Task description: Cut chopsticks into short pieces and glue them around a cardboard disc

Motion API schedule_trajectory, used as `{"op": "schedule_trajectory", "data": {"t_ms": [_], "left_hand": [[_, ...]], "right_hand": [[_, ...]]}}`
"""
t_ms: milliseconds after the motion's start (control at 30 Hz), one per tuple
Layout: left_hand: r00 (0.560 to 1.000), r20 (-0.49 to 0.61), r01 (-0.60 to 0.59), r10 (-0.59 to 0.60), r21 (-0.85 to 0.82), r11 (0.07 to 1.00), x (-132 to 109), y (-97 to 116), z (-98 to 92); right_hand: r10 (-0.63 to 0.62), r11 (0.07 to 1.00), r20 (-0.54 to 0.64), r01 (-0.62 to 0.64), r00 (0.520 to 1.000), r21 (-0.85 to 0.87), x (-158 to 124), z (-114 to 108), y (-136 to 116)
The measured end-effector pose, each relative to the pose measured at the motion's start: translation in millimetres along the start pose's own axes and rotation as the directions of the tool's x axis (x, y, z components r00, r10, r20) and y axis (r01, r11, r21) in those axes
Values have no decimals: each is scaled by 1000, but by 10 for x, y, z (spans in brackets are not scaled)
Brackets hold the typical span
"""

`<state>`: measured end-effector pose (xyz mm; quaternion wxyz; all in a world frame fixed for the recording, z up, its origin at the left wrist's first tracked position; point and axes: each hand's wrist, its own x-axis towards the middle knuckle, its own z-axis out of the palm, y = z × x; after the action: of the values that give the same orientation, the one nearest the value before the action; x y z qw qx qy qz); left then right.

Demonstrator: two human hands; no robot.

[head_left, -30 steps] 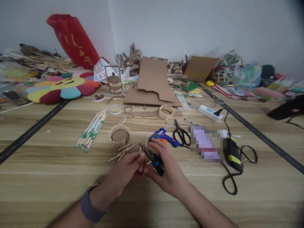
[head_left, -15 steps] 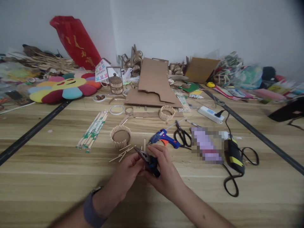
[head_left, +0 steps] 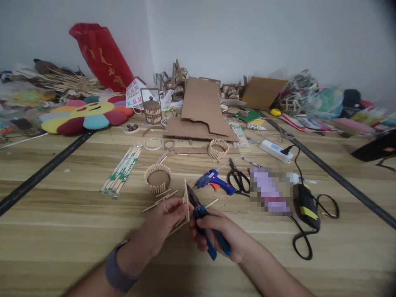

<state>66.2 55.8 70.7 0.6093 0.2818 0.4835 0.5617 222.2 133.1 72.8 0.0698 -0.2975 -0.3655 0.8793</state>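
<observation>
Pale, streaky wood grain spreads across the tabletop (head_left: 46, 255), and close in, a smooth purple-grey band (head_left: 119, 270) wraps the left wrist. Now the right hand (head_left: 221, 231), fingers curled round the splayed blue handles of a pair of pliers (head_left: 201, 212), with the dark metal nose angled up and away! Just beside that nose, the left hand (head_left: 167, 216) pinches slim wooden sticks (head_left: 186, 198) upright between thumb and fingers; whether metal meets wood, I can't tell.

Just past the left knuckles, loose straight sticks (head_left: 161, 201) lie scattered, and behind them sits a round basket (head_left: 157, 189), its short pegs ringed like a fence about a flat brown base. Over to the right, a glossy blue glue gun (head_left: 216, 181) lies next to black-handled scissors (head_left: 238, 177). Away left, clear crinkly wrappers sheathe long chopsticks (head_left: 122, 171).

Further out, a second pegged ring (head_left: 217, 155) stands near a white power strip (head_left: 275, 151). Beyond, flat brown cardboard (head_left: 201, 101) with one ragged edge, a plump flower cushion (head_left: 89, 111) of coloured petals, and furthest back, a creased red bag (head_left: 99, 57) leaning slantwise with gold lettering.
</observation>
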Motion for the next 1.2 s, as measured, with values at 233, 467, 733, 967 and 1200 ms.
{"op": "schedule_trajectory", "data": {"t_ms": [233, 467, 733, 967, 1200], "left_hand": [[996, 73, 59, -51, -114, 992, -5, -37, 33], [999, 16, 46, -46, -58, 997, -28, 38, 21], [986, -131, -61, 106, 307, 950, -17, 185, -150], [997, -78, 18, 9, 331, 944, -29, 245, -165], [995, 73, 34, -61, 323, 946, -65, 269, -132]], "right_hand": [[69, 995, 92, -75, 993, 61, 11, -26, 80], [70, 997, 114, -68, 991, -24, -72, -35, 62], [-141, 868, -60, 94, 988, -488, -257, -26, -273], [-187, 535, 29, 126, 982, -835, -305, -108, -362], [-127, 563, 65, 126, 990, -817, -291, -106, -333]]}}
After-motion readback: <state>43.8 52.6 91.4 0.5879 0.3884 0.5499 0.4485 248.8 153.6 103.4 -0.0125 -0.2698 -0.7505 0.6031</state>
